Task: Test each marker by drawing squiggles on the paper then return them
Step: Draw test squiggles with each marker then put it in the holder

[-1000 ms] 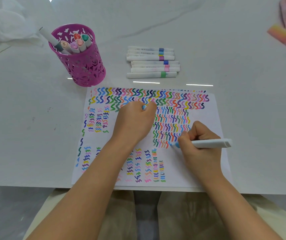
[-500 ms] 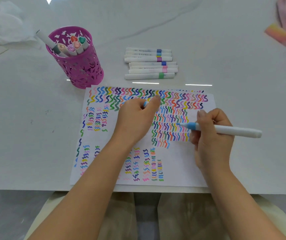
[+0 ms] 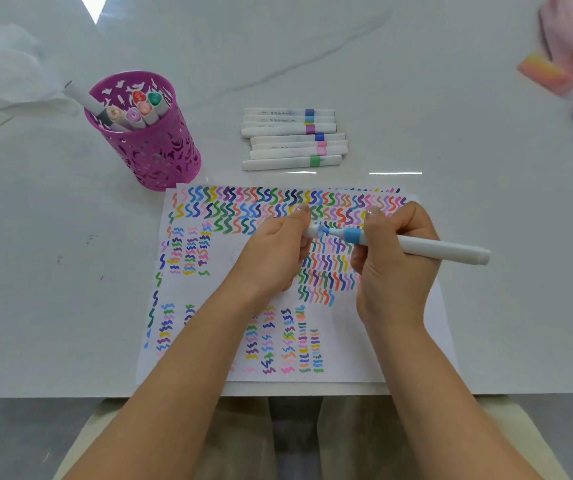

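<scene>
Center of the frame, both hands are hovering over the paper [image 3: 347, 341], which is packed with colored squiggles. The right hand [image 3: 395, 268] is gripping the blue-banded marker [image 3: 444, 249], with the barrel sticking out to the right. The left hand [image 3: 274, 251] is pinching the white cap [image 3: 311, 232] right at its tip. Farther up, the loose markers [image 3: 292, 138] are lying side by side, and the purple cup [image 3: 153, 157] at the upper left is holding more.
</scene>
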